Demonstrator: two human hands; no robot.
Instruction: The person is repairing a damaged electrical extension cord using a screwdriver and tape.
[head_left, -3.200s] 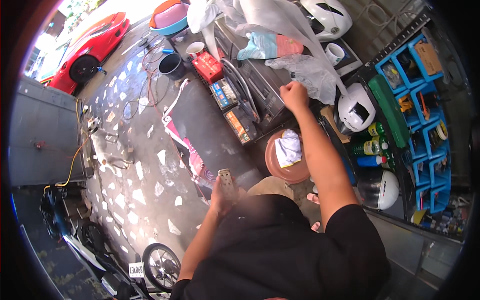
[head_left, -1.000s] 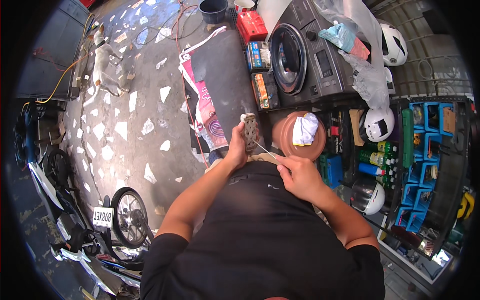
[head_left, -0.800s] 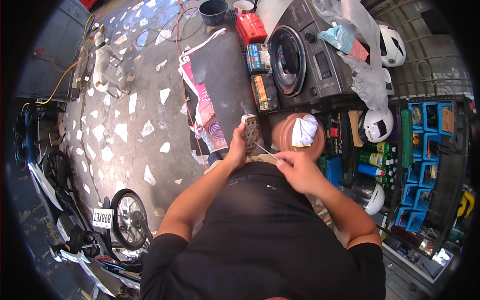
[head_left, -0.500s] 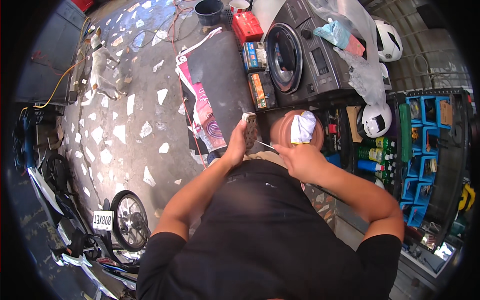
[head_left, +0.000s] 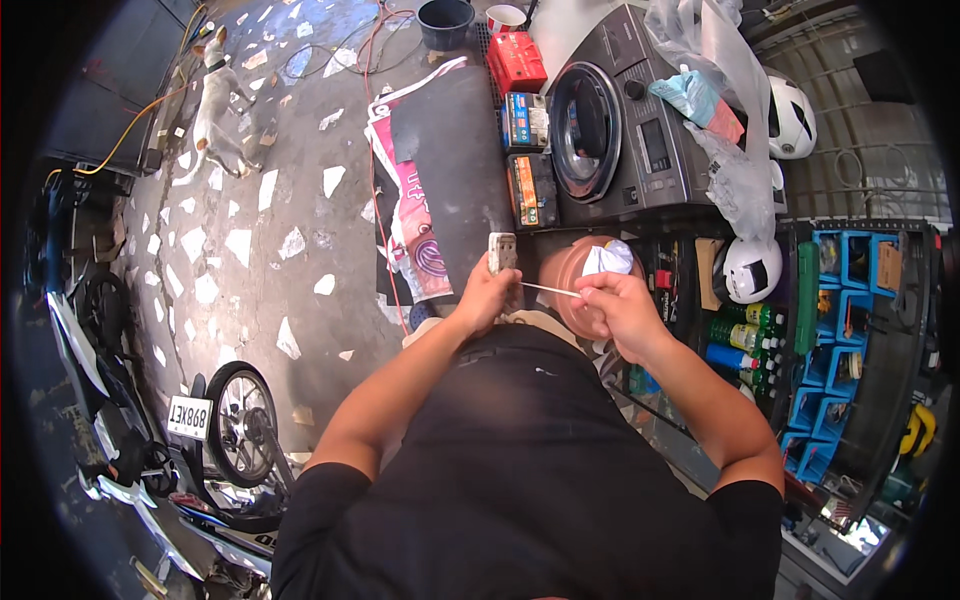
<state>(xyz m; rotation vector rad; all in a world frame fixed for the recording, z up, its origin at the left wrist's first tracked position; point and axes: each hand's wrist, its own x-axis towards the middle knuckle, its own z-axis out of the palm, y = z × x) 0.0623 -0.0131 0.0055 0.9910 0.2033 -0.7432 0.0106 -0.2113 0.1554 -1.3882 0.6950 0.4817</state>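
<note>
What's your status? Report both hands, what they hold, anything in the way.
Left hand gripping tan block. Right hand pinching thin white rod, other end at left hand. Nothing visibly blocking; round brown object behind rod.

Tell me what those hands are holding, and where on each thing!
The left hand holds a beige, spotted rectangular block by its lower part. The right hand pinches a thin, straight white rod by its right end.

Left fingers curled, right fingers pinched, elbows bent.
</note>
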